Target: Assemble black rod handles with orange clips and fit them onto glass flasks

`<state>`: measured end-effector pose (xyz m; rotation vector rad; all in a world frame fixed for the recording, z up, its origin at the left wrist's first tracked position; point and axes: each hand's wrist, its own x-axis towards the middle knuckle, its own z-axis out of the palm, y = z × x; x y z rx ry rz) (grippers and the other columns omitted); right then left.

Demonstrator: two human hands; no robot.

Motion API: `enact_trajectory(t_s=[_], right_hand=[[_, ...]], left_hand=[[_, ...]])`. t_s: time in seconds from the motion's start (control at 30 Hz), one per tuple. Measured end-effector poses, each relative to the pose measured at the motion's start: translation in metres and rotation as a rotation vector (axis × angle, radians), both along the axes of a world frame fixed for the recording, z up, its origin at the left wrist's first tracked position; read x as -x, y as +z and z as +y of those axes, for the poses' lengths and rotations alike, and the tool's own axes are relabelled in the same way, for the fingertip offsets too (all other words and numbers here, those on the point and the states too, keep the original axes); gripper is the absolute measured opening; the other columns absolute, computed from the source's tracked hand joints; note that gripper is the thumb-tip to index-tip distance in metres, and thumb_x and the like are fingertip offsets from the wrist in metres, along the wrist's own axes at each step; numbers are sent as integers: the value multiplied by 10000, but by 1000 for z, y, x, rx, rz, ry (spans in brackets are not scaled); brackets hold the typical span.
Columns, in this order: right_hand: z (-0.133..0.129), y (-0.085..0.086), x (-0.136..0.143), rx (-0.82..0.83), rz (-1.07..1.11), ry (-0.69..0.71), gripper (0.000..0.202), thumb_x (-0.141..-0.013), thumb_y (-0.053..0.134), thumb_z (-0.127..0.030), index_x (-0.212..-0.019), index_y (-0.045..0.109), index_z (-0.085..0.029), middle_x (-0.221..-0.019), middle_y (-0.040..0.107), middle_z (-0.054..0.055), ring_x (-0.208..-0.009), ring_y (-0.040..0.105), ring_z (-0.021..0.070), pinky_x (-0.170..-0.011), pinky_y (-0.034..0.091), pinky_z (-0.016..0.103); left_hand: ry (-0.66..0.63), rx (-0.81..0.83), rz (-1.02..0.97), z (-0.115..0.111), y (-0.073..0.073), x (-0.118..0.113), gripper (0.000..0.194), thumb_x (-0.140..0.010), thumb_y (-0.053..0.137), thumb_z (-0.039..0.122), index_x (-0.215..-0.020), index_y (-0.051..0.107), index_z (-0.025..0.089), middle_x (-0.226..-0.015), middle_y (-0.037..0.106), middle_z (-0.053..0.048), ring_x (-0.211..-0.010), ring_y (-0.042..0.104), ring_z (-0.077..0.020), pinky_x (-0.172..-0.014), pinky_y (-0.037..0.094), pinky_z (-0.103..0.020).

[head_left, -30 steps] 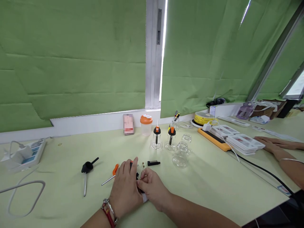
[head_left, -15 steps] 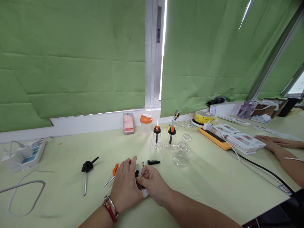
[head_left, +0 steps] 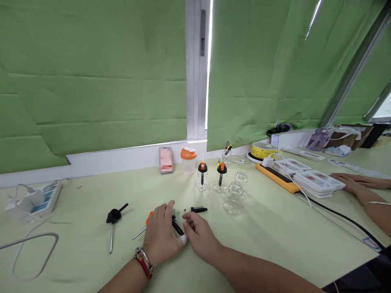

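My left hand (head_left: 163, 232) is curled around a slim black plastic part (head_left: 176, 225), its thumb wrapped in white and pressed near the part's lower end. Small metal pieces show at the part's upper end. Close on its right, my right hand (head_left: 202, 236) has thumb and forefinger drawn together; anything between them is too small to make out. Partly behind my left hand lie an orange piece (head_left: 149, 217) and a thin metal rod (head_left: 139, 233). A black toothed strip (head_left: 198, 209) rests beyond my right hand, beside tiny loose bits.
At left lie a black cup-shaped piece with a metal tube (head_left: 111, 238) and a power strip (head_left: 45, 201). Two glass vessels with black-and-orange tops (head_left: 202, 179) stand ahead, near clear glass bottles (head_left: 233, 201). An orange power strip (head_left: 276, 178), stacked cards (head_left: 319, 183) and another person's hands (head_left: 348, 183) are right.
My right hand has drawn slightly away to the right from the black part, which now shows more fully. My left hand stays in nearly the same place.
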<state>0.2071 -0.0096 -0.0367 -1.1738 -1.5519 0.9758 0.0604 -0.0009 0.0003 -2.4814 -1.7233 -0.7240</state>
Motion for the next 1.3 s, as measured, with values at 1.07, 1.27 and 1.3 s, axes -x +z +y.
enact_trajectory(t_s=[1.07, 1.27, 1.3], right_hand=[[14, 2, -6, -159, -239, 73, 379, -781, 455, -25, -990, 722, -197, -848, 588, 48, -791, 588, 155, -746, 473, 273], [14, 3, -5, -147, -246, 61, 374, -776, 464, -25, -978, 722, -206, -848, 589, 40, -779, 583, 146, -742, 470, 263], [14, 3, -5, -148, -251, 70, 373, -776, 466, -27, -976, 722, -210, -845, 588, 38, -774, 581, 146, -740, 470, 263]], left_hand=[[0, 85, 55, 5, -6, -5, 738, -619, 587, 294, -1305, 382, 113, -1154, 538, -129, -1090, 481, -279, -925, 351, -366], [-1, 97, 50, 6, -6, -5, 749, -620, 608, 293, -1311, 370, 125, -1197, 527, -130, -1122, 466, -282, -946, 341, -373], [-1, 101, 49, 6, -6, -5, 750, -623, 610, 296, -1312, 367, 128, -1204, 525, -130, -1127, 464, -283, -949, 339, -375]])
